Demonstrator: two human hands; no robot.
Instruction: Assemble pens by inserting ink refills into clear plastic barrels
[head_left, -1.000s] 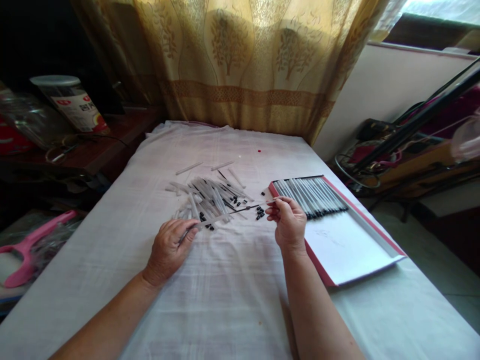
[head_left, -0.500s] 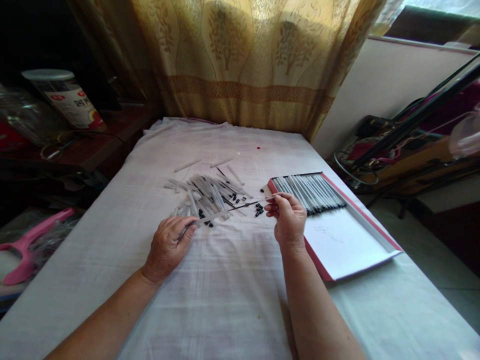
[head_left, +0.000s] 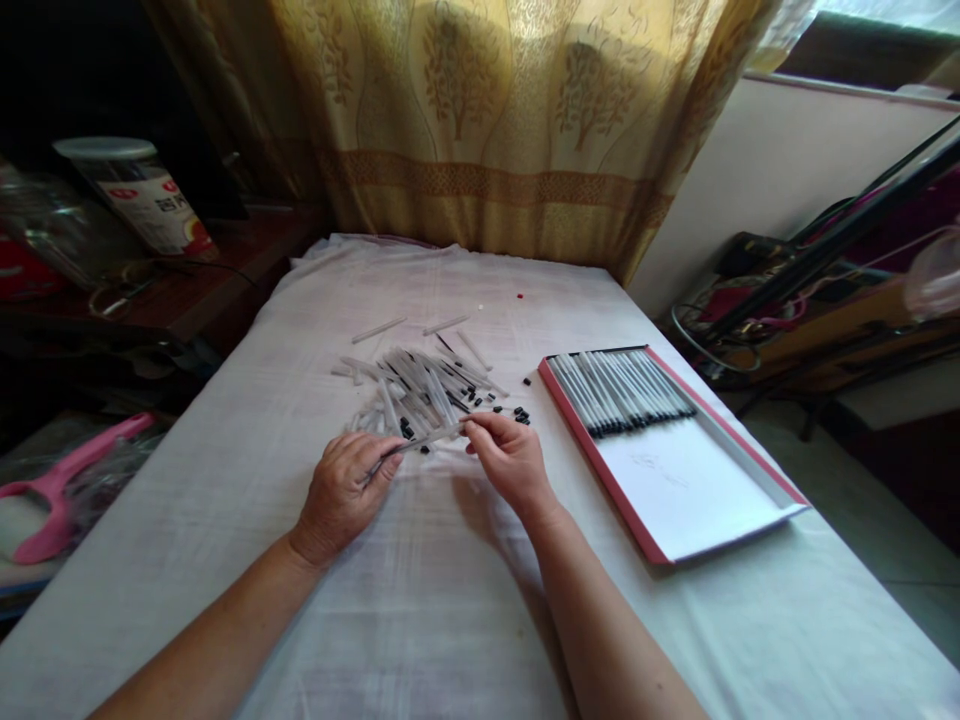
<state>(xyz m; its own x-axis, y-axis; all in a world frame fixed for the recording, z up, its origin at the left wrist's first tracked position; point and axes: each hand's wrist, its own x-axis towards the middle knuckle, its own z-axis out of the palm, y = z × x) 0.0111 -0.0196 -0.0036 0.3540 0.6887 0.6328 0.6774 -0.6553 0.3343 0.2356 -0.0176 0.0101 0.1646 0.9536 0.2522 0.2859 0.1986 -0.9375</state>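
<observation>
- My left hand (head_left: pixel 341 490), at centre frame, pinches the near end of a clear tube (head_left: pixel 427 438).
- My right hand (head_left: pixel 510 460) pinches the tube's other end, fingers closed narrow.
- The tube sits at the pile of tubes' (head_left: pixel 412 385) lower edge.
- Right of centre, a tray (head_left: pixel 697 500) holds a row of pens (head_left: pixel 619 390).

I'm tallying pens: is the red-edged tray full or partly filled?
Partly filled: pens line the far end of the tray; the near part is bare white.
</observation>
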